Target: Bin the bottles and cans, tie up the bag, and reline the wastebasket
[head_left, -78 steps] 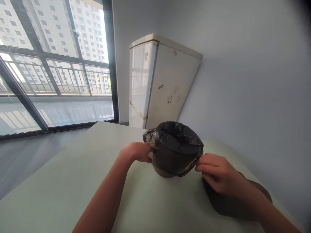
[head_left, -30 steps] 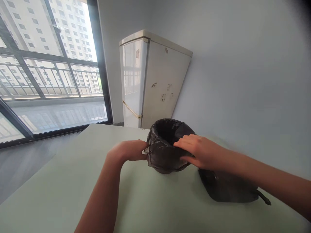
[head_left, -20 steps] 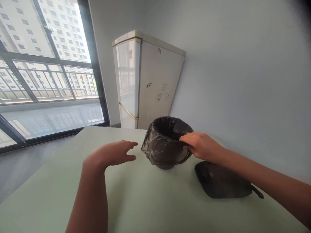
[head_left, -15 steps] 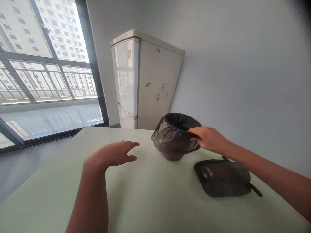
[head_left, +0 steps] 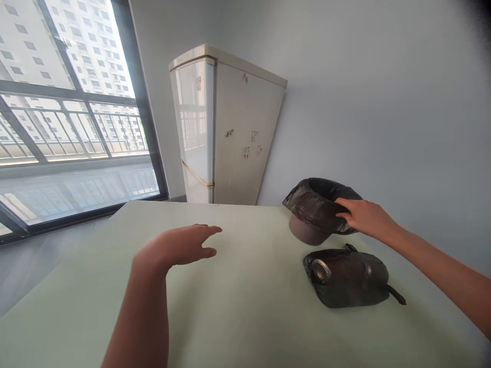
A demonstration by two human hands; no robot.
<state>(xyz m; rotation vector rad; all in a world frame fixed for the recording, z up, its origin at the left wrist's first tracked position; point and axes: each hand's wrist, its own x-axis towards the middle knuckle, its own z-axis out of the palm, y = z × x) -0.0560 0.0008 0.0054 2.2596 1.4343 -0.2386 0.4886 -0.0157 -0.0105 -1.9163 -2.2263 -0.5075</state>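
Observation:
A small round bin lined with a black bag (head_left: 316, 207) stands at the far right of the pale green table (head_left: 238, 301), close to the wall. My right hand (head_left: 366, 215) grips its near right rim, fingers curled over the bag's edge. My left hand (head_left: 180, 246) hovers flat above the table's middle, fingers stretched out, holding nothing. A roll of black bags (head_left: 347, 276) with a grey core end lies on the table just in front of the bin.
A white fridge (head_left: 222, 128) stands beyond the table's far edge against the grey wall. A large window (head_left: 69, 117) with dark frames fills the left side. The floor shows left of the table.
My left hand let go of the bag and lifted away, opening flat. My right hand moved onto the rim and slid the bin to the right, toward the wall.

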